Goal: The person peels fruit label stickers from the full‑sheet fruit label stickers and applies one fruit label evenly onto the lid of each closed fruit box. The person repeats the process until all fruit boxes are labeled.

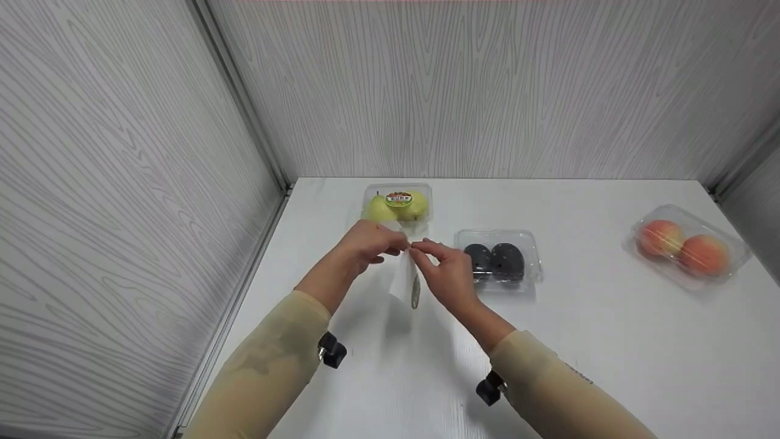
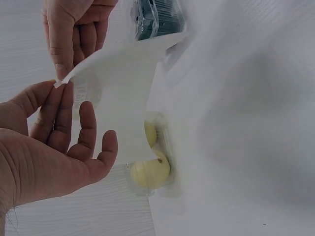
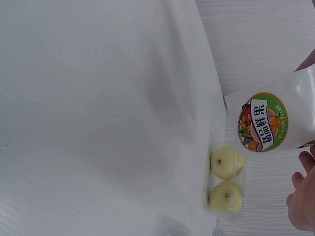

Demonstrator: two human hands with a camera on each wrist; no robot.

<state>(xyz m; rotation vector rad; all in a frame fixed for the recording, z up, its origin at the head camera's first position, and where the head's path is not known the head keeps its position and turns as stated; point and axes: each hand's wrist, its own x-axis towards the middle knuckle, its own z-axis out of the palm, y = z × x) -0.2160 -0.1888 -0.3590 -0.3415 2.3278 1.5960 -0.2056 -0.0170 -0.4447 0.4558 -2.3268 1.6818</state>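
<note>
Sticker sheet [image 1: 402, 279] hangs between left hand [image 1: 370, 241] and right hand [image 1: 448, 268] in the head view, longways down the frame, neither hand closer; left wrist cam has both pinching one corner, left's outer fingers loose; right wrist cam catches its round label [image 3: 262, 123], can't tell grip there

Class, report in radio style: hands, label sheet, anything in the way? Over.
Left hand, right hand: both pinching at one corner. Label sheet: raised above table, fruit label showing. Obstructions: none seen; boxed pears just beyond.
</note>
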